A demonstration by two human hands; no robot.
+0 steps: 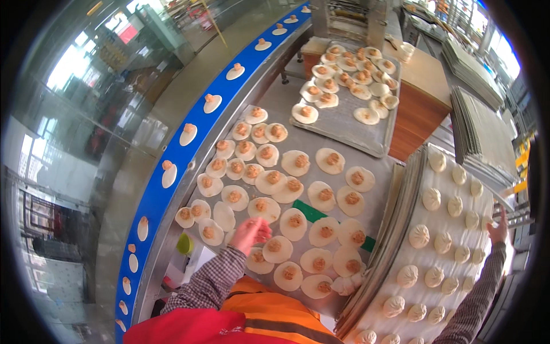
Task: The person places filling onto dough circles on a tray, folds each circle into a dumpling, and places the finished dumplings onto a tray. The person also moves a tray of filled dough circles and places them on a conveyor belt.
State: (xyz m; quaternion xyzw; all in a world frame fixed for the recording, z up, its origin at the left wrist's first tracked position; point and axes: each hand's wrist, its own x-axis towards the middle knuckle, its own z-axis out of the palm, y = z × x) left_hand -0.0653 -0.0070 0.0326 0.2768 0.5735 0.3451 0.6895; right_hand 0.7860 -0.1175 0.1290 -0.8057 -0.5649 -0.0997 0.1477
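Observation:
Over the lower left of the metal worktable [275,103] hovers my left hand [253,234], fingers curled, above flat dough wrappers topped with filling. Whether it touches or holds anything cannot be told. Several filled dough wrappers [294,220] cover the table around it. My right hand [498,225] reaches to the far edge of a cloth-lined board [401,264], its fingers spread near a pleated bun at the rim; its grip is unclear. Rows of pleated buns [419,236] stand on that board.
A blue conveyor belt [195,109] carrying wrappers with filling runs along the left. A metal tray [343,129] at the back holds more wrappers, some overlapping. Stacked boards [485,129] stand at the right. A green cup [184,244] is beside the table's left edge.

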